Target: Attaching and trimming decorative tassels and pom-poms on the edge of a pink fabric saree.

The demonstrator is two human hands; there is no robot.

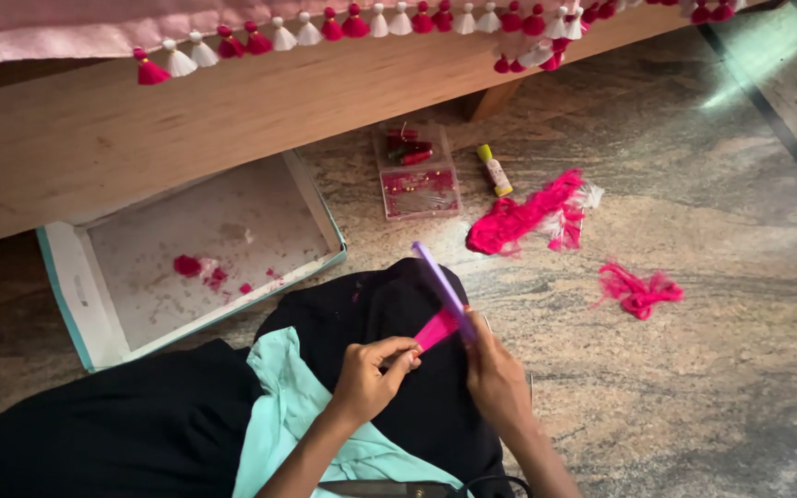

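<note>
Head view: stone floor (694, 387). At 6 o'clock, left hand (368, 376) fingers pinch a pink tuft (435, 329); right hand (495, 373) fingers clamp a purple comb (439, 286). Cardboard box (76, 295) at 9; loose pink thread (523, 219) at 1.

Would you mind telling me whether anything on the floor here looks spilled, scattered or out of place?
Loose pink thread lies scattered: a large tangle beside the clear plastic box, a smaller clump apart to its right, and scraps inside the shallow cardboard tray. A small yellow-capped tube lies on its side. Nothing looks damaged.
</note>
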